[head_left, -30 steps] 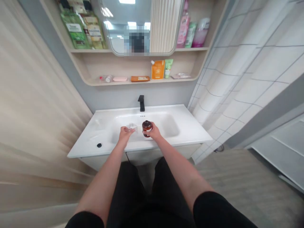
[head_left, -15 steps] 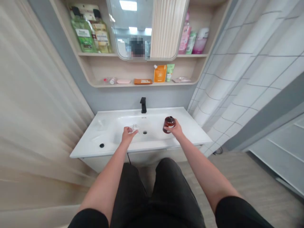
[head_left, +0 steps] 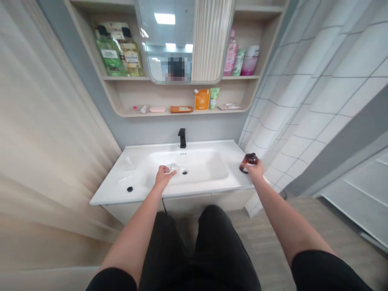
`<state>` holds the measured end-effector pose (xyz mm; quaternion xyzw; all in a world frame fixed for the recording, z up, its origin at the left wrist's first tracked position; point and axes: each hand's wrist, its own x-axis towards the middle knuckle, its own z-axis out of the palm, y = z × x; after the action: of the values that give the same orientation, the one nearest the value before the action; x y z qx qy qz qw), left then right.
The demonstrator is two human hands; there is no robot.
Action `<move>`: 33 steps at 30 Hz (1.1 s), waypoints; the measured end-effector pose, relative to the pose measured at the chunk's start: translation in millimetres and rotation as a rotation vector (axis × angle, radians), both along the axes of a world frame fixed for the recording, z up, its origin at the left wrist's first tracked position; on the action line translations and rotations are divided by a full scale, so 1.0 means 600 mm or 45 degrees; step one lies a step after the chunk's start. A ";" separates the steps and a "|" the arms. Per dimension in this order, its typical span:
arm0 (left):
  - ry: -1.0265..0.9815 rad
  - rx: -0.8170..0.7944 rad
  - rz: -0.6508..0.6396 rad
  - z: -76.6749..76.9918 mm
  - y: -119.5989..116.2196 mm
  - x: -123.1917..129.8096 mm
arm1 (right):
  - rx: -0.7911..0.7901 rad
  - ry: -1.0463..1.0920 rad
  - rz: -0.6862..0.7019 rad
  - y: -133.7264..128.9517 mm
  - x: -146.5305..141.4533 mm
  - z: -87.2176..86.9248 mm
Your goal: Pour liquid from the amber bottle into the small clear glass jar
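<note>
My right hand (head_left: 255,169) is closed around a dark amber bottle (head_left: 247,164) with a pale label, over the right end of the white counter. The bottle's neck leans slightly, and I cannot tell whether its base touches the counter. Over the left part of the sink basin (head_left: 209,169), my left hand (head_left: 163,176) pinches a small clear container (head_left: 173,168) between thumb and fingers. What it is exactly is too small and see-through to tell. On the left of the counter lies a small round black cap (head_left: 129,189).
A black faucet (head_left: 182,138) stands behind the basin's drain (head_left: 184,172). Faint clear items (head_left: 131,162) lie on the counter's left side. Above hangs a mirror cabinet (head_left: 169,36) whose shelves hold several bottles, an orange pouch (head_left: 202,99) and a green tube (head_left: 214,98). Curtains flank both sides.
My right hand has carried the amber bottle rightward from over the basin to the counter's right end. My left hand stays over the basin with the clear container. The view has tilted up slightly.
</note>
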<state>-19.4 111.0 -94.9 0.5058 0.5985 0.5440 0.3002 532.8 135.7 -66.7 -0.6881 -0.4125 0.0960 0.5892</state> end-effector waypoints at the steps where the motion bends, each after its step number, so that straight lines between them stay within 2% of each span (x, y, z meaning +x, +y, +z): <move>1: 0.003 -0.007 0.004 0.000 0.001 0.000 | 0.003 0.004 -0.006 0.003 0.004 -0.005; 6: 0.017 0.007 0.004 -0.006 0.005 -0.004 | -0.010 -0.034 0.045 0.015 0.010 -0.021; 10: 0.022 -0.001 0.005 -0.016 0.009 -0.007 | 0.028 -0.057 0.099 -0.003 0.007 -0.016; 13: 0.001 0.012 -0.009 -0.022 0.012 -0.008 | 0.202 -0.083 -0.078 -0.046 -0.010 -0.009; 16: -0.021 0.019 -0.032 -0.024 0.014 -0.008 | 0.432 -0.233 -0.281 -0.099 -0.066 -0.001; 17: -0.039 0.018 -0.045 -0.023 0.014 -0.007 | 0.452 -0.292 -0.224 -0.112 -0.096 0.001; 18: -0.064 0.015 -0.062 -0.022 0.014 -0.007 | 0.446 -0.347 -0.078 -0.121 -0.131 0.004; 21: -0.122 0.016 -0.113 -0.018 0.013 -0.006 | 0.293 -0.502 0.662 -0.125 -0.255 0.008; 22: -0.121 0.024 -0.126 -0.017 0.011 -0.005 | 0.234 -0.505 0.864 -0.119 -0.297 0.008; 24: -0.090 0.039 -0.147 -0.013 0.007 -0.003 | 0.123 -0.479 1.142 -0.101 -0.375 0.004; 26: -0.037 0.056 -0.170 -0.009 0.003 -0.002 | 0.031 -0.390 1.295 -0.077 -0.437 -0.002; 28: 0.023 0.074 -0.197 -0.006 -0.001 0.000 | -0.054 -0.232 1.358 -0.053 -0.484 -0.008; 33: 0.142 0.092 -0.284 0.000 -0.003 0.003 | -0.197 0.092 1.500 -0.012 -0.544 -0.024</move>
<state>-17.3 109.0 -95.1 0.6092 0.5343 0.4995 0.3065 206.4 128.7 -81.3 -0.3806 -0.6963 0.4598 0.3985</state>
